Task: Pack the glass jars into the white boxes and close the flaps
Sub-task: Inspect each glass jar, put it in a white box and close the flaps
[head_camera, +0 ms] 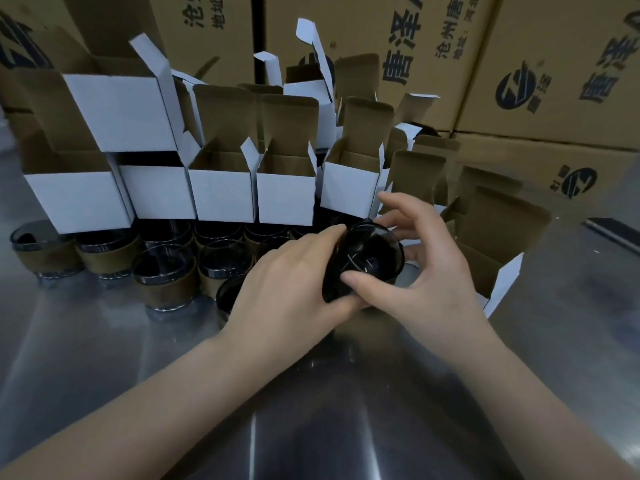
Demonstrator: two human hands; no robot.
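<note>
Head view: a dark tinted glass jar (372, 252) is held tilted above the brushed steel table (311, 410), its mouth turned up and to the right. The left hand (291, 275) is wrapped round the jar's side, fingers curled on the glass. The right hand (429, 271) has its thumb pressed on the wall low down and its fingers loosely spread behind the rim, so the jar is gripped between both hands.

Just right of the jar, an open white cardboard box w/ brown inside (507, 285) lies tipped over, mouth toward the jar, flaps out. Behind the jar stands a row of upright open white boxes (287, 199). Left of the jar, more glass jars w/ brown paper sleeves (166, 278) are grouped. Printed brown cartons (519, 64) are stacked well behind.

Step in hand, as judged: the jar is to be fed into the tipped box. The jar's axis should be lined up w/ the box mouth and the side flaps kept clear so none gets folded in. The glass shouldn't be knocked vs. the grouped jars. The flaps are not yet closed.
</note>
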